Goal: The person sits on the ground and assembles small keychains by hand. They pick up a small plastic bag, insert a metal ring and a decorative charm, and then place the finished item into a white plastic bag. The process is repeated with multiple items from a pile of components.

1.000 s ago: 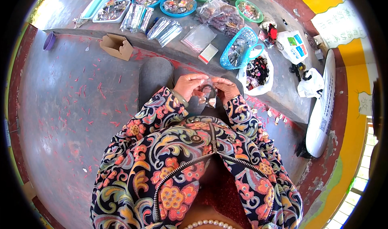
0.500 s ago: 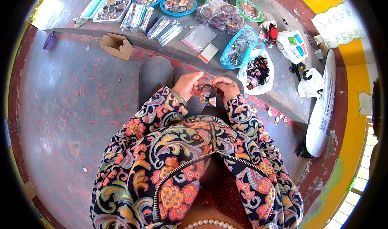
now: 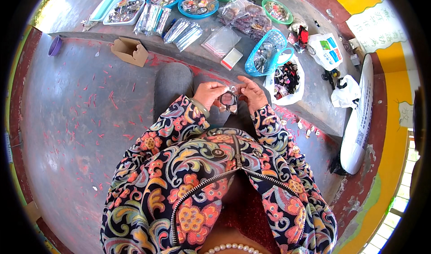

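Above my lap, a small clear plastic bag (image 3: 235, 90) hangs between my hands. In it shows a dark hair tie (image 3: 228, 99) with a pale pinkish bow at its lower end. My left hand (image 3: 209, 95) pinches the bag's left side between thumb and fingers. At the opposite edge, my right hand (image 3: 254, 94) has its thumb and lower fingers closed on the bag, with the index finger lifted away. Just right of my right hand, a white bag (image 3: 294, 97) holds many dark hair ties.
On the raised ledge lie a blue basket (image 3: 269, 52), empty clear bags (image 3: 215, 45), a small white box (image 3: 231, 59), silvery packets (image 3: 183, 33) and round trays like the blue one (image 3: 197, 15). A cardboard box (image 3: 129, 52) and purple bowl (image 3: 55, 45) sit left.
The hair tie now lies flatter and slightly left, facing up inside the bag. My right index finger has lifted, and my left fingers have shifted along the bag's edge.
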Demonstrator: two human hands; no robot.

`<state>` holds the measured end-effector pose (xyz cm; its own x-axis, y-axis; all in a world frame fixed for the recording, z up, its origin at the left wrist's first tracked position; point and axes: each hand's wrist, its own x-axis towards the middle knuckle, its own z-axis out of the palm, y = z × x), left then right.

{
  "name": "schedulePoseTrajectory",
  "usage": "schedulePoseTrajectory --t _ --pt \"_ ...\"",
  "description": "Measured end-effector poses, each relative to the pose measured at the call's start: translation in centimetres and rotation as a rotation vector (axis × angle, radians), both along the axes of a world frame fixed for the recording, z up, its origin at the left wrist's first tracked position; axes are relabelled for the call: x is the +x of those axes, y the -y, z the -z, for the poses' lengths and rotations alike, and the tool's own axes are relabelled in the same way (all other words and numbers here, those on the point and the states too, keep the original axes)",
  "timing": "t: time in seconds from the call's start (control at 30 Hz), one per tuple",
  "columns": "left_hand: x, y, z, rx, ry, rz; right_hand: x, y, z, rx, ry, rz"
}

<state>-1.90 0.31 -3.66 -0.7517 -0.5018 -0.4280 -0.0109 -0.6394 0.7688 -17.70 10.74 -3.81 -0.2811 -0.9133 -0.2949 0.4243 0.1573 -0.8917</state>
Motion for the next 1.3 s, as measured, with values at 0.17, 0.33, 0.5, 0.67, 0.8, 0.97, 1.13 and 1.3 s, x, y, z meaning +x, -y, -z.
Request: schedulePoseTrajectory --t 0.17,0.33,0.5,0.67,0.8,0.97,1.13,1.3 --pt "0.1 -0.1 -0.6 -0.131 -0.002 0.024 0.6 0.2 0.1 0.104 0.150 0.070" --pt "0.0 -0.4 0.5 -0.260 0.010 0.085 1.8 0.7 -0.2 0.163 0.154 0.087" --pt "0.0 -0.3 0.9 -0.313 0.013 0.134 2.2 0.6 -0.3 0.173 0.118 0.165" --pt "0.1 -0.2 0.4 -0.365 0.034 0.141 2.3 0.5 -1.0 0.162 -0.027 0.191" --pt "0.1 -0.3 0.1 -0.405 0.039 0.112 1.4 0.4 0.1 0.151 -0.119 0.165" --pt "0.0 -0.3 0.3 -0.502 0.045 0.090 1.1 0.1 -0.1 0.122 -0.168 0.153" --pt "0.0 -0.3 0.1 -0.360 -0.025 0.038 1.0 0.1 0.1 0.096 -0.186 0.135" --pt "0.4 0.0 -1.4 -0.180 -0.039 0.175 0.9 0.1 -0.4 0.097 -0.194 0.060"
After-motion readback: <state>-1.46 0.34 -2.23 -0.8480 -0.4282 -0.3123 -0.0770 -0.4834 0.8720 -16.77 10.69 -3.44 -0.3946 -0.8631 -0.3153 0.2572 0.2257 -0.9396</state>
